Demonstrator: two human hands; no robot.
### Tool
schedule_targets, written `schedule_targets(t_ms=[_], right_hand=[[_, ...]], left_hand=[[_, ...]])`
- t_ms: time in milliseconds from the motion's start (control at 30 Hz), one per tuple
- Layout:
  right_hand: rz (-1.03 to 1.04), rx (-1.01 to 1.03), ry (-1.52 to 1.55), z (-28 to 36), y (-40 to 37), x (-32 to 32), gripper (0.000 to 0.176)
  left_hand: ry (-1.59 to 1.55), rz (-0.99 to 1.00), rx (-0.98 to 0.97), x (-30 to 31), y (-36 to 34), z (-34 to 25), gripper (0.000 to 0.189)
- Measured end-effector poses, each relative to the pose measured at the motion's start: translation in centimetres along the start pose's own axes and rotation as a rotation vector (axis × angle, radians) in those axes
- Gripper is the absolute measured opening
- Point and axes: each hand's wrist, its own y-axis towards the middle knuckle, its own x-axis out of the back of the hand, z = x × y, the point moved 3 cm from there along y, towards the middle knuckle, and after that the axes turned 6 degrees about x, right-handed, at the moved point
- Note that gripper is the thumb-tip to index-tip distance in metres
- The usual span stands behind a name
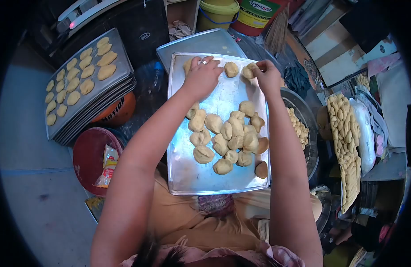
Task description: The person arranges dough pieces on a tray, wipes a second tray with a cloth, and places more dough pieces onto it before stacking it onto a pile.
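A metal tray (218, 182) lies across my lap, with several lumps of dough (236, 127) heaped on its middle and right. At the tray's far left, my left hand (203, 76) rests over a dough piece (187, 66), its fingers spread and partly covering it. My right hand (266, 75) pinches another dough piece (248, 70) near the far right corner. Between the two hands sits a single round piece (231, 69). Two browner pieces (261, 169) lie by the tray's right edge.
Stacked trays (121, 58) with flattened dough stand at left, above a red tub (87, 151) holding a packet. Another tray (201, 40) lies beyond mine. At right are a round basin (313, 151) of dough pieces and a long tray heaped with dough (343, 142). Buckets (218, 15) stand behind.
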Motion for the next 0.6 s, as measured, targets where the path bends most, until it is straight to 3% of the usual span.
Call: schedule_targets(t_ms=[33, 100, 200, 300, 333, 433, 600], right_hand=[[0.047, -0.032, -0.156, -0.2, 0.1, -0.6, 0.036], [0.037, 0.115, -0.381, -0.2, -0.7, -2.0, 0.038], [0.127, 0.24, -0.343, -0.4, -0.6, -2.4, 0.038], [0.04, 0.103, -0.218, -1.0, -0.9, -2.1, 0.039], [0.092, 0.094, -0.258, -1.0, -1.0, -2.4, 0.042], [-0.01, 0.377, -0.662, 1.7, -2.3, -2.2, 0.045], [0.177, 0.367, -0.541, 4.1, -1.7, -4.7, 0.048]], left_hand=[[0.019, 0.005, 0.036, 0.2, 0.1, 0.1, 0.032], [0.058, 0.009, 0.11, 0.6, 0.1, 0.4, 0.03], [0.032, 0.007, 0.087, 0.0, -0.1, 1.4, 0.03], [0.032, 0.0, 0.074, -1.0, 0.0, 2.1, 0.033], [0.012, -0.008, 0.06, -1.2, 0.0, 2.2, 0.033], [-0.015, -0.014, 0.033, -1.5, 0.0, 2.5, 0.035], [0.044, 0.033, 0.031, -1.9, 0.2, 2.6, 0.037]])
